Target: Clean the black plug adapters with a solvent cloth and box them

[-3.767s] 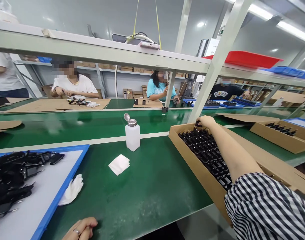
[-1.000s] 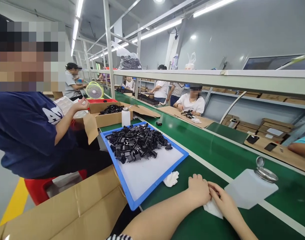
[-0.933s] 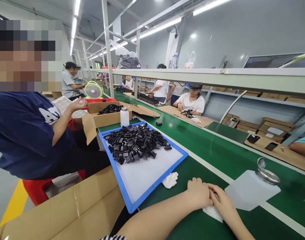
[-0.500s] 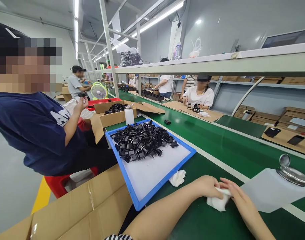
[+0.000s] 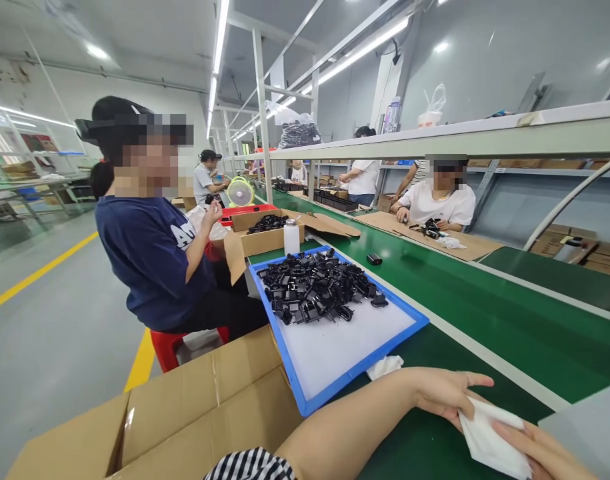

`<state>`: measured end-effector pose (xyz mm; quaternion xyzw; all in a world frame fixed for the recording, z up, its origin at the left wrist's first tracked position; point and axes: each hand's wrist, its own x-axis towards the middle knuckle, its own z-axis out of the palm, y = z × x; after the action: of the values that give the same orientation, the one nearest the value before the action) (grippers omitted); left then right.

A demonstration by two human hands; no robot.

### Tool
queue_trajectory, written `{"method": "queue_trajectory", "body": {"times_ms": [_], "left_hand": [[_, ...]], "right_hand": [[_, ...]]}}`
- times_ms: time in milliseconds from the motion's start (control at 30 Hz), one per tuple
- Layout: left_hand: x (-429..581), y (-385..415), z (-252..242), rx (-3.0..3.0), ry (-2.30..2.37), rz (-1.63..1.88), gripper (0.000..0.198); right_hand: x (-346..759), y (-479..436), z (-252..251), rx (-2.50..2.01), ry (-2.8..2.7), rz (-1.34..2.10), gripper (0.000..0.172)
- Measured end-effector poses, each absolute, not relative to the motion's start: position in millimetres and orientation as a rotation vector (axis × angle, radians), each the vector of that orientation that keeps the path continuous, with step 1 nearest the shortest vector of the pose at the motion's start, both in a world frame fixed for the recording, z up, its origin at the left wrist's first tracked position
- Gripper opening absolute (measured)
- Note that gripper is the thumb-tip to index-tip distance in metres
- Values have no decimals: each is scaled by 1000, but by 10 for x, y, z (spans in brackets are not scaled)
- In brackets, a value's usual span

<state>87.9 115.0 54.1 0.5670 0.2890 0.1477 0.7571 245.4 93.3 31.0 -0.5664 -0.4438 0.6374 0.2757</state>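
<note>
A white cloth [image 5: 492,440], partly folded, stretches between my two hands above the green work surface. My left hand [image 5: 442,395] reaches in from the lower left and grips the cloth's near-left edge under its thumb, the index finger pointing out to the right. At the lower right, my right hand [image 5: 539,448] holds the cloth's other side, partly cut off by the frame. Left of my hands, a blue-rimmed tray [image 5: 329,393] carries a heap of black plug adapters [image 5: 319,287]. A second crumpled white cloth [image 5: 385,367] lies against the tray's right edge.
A white bottle [image 5: 291,237] stands behind the tray beside an open carton [image 5: 265,240]. One black adapter [image 5: 374,259] lies on the green belt. Cardboard boxes [image 5: 185,413] sit at lower left. A co-worker [image 5: 155,253] sits at left; another [image 5: 437,200] works across the belt.
My view has swung left, so the scene sits further right. The cloth, bunched between my hands before, is now spread wider. The metal-topped container at right has mostly left the frame.
</note>
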Motion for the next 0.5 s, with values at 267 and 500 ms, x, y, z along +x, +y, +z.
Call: {"method": "queue_trajectory", "body": {"times_ms": [267,500], "left_hand": [[927,1118,564,1129,478,205,72],[979,1125,506,1308,874,478,42]], "right_hand": [[2455,724,341,-1424,-1118,1674,54],[2609,877,167,-1431,-917,1658,69]]}}
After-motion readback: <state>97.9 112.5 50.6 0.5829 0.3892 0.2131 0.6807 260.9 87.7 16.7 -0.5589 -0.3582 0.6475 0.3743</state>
